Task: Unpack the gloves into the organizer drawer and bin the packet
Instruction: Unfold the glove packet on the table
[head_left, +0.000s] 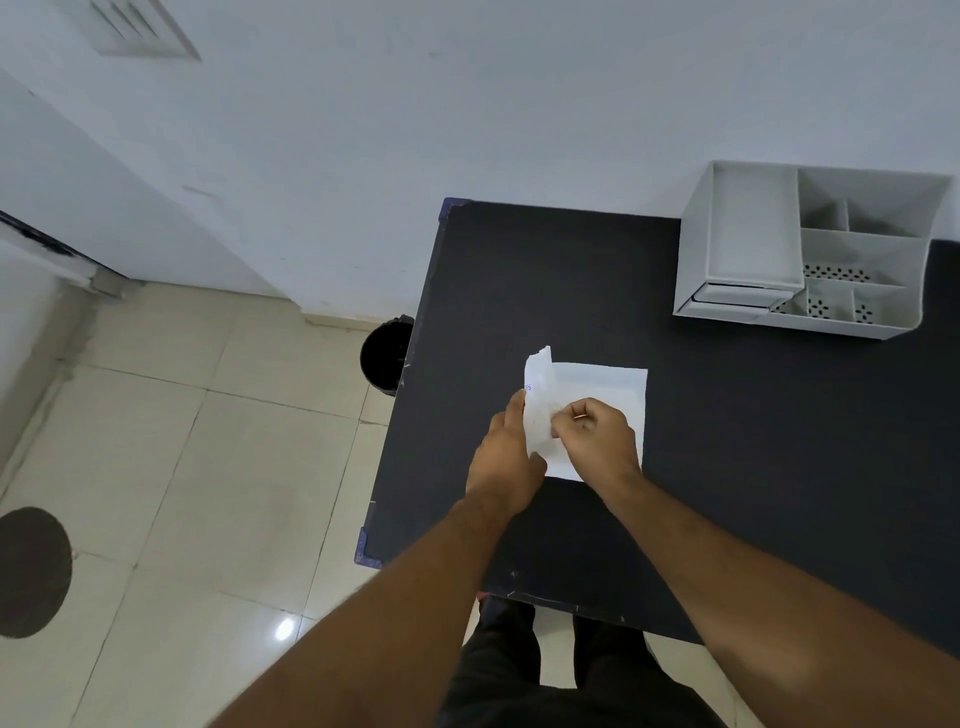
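Bin stood on the floor, just left of the table. Left hand pinched the peeled flap of the packet, and the right hand gripped its face, both clamped on paper at the table's middle. Peeling would go best slowly, with the base pressed flat so the gloves stayed inside. Organizer waited far right, its drawer seemingly closed.

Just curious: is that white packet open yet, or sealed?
Being opened: a flap of the packet is peeled up between the left hand and right hand. No gloves show yet.
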